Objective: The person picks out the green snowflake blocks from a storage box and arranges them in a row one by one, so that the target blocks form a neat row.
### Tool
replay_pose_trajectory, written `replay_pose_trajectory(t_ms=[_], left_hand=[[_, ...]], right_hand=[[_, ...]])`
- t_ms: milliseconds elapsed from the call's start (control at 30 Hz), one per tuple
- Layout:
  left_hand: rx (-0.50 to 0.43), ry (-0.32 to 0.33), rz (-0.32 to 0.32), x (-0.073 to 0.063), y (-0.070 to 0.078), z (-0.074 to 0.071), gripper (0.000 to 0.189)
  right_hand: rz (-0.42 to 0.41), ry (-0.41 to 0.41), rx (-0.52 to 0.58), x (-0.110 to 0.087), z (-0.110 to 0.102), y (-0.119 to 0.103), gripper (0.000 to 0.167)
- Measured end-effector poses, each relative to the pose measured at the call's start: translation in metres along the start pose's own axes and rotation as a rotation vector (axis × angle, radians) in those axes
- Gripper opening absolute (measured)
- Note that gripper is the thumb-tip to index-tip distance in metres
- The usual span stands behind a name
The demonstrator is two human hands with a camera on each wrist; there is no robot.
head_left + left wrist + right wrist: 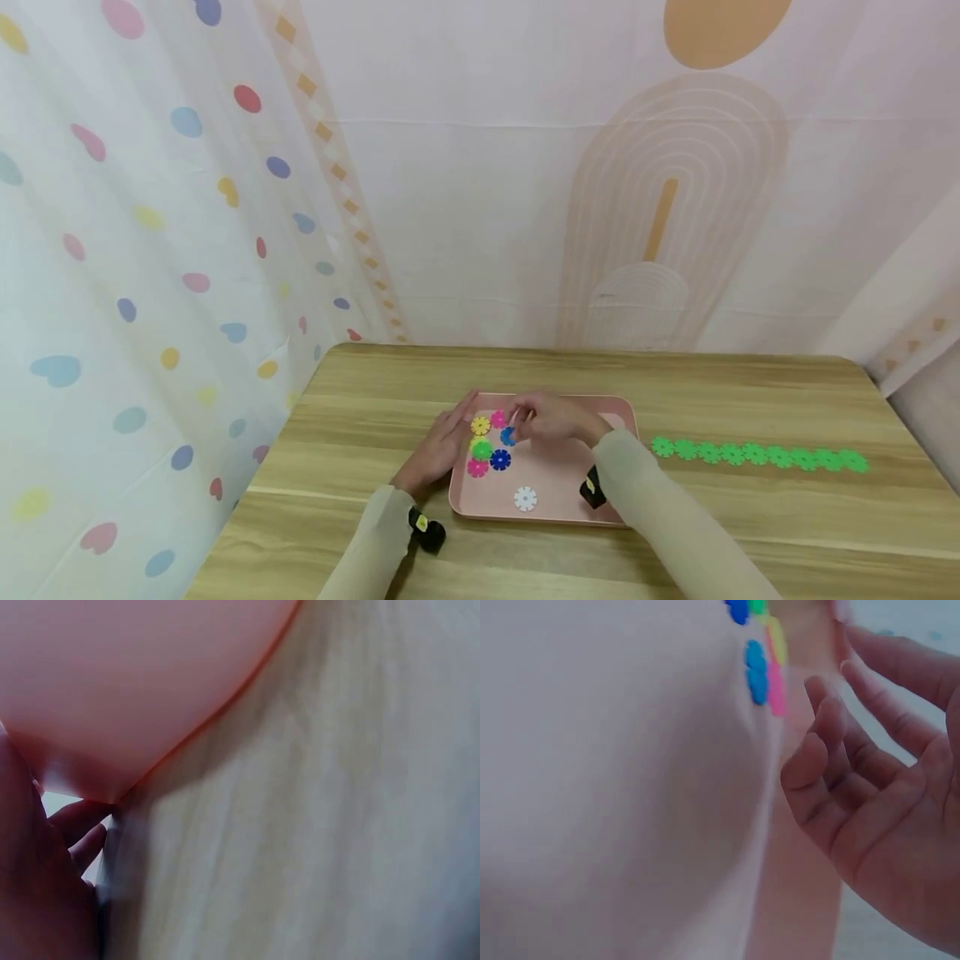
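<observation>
A pink tray [570, 500] on the wooden table holds several toothed plastic discs. Its left part has a yellow disc [480, 425], a pink disc [498, 419], a light blue disc [507, 436], a green disc [482, 450] and a dark blue disc [500, 460]. A white disc [525, 499] lies near the front rim. My left hand [441, 446] rests along the tray's left side, fingers extended. Over the tray's back part is my right hand [551, 417], fingers loosely bent beside the light blue disc; in the right wrist view nothing shows between them.
To the right of the tray, a long row of overlapping green discs [756, 454] lies on the wooden table [750, 533]. A patterned curtain [465, 208] hangs behind the table and along its left side. Black straps [429, 532] with cameras sit at both wrists.
</observation>
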State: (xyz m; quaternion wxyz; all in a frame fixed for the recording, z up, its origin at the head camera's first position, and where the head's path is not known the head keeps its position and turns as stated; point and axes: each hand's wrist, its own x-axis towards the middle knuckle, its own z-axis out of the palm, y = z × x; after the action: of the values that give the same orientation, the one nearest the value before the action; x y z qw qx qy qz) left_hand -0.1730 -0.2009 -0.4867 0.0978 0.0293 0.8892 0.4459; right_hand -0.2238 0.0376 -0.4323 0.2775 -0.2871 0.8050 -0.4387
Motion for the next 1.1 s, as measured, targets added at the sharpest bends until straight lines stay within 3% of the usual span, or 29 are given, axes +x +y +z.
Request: replay_pose_trajectory(t_ms=[133,300,1100], left_hand=[[0.021,-0.002,0.023,0.0,0.0,-0.002,0.049],[0.017,0.001,0.054,0.001,0.0,-0.002,0.049],[0.021,0.017,0.117,0.003,-0.002,-0.001,0.049]], right_hand=[[-0.048,-0.049,-0.051,0.014,0.012,-0.003,0.024],[-0.075,-0.053,-0.113,0.029,0.024,-0.003,0.023],[0.07,0.113,-0.185,0.043,0.05,0.001,0.016]])
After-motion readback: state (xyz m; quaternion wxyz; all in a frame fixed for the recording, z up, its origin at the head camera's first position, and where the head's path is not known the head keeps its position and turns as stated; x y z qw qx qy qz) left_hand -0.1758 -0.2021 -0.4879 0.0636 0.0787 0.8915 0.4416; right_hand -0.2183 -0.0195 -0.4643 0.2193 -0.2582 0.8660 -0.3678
